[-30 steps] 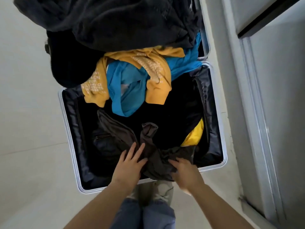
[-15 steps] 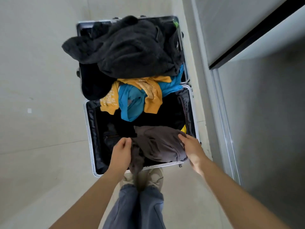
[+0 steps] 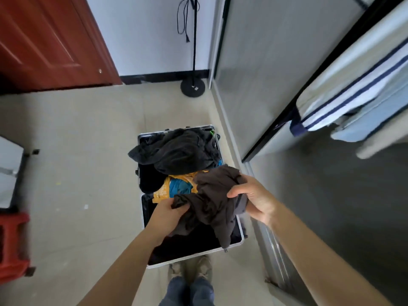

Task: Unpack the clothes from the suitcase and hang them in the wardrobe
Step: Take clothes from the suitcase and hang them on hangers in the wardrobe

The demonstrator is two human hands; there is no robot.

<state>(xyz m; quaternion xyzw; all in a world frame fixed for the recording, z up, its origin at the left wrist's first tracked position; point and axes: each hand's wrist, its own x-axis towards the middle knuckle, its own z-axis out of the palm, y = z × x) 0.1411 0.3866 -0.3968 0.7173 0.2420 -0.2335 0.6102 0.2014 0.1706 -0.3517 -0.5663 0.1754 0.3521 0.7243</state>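
Raised garment from suitcase, gripped in left hand and right hand; risked snagging tail on 6 o'clock rim.

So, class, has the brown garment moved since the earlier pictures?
Yes: the garment rose. It lay in the near half of the suitcase; now the left hand and right hand grip it above the rim.
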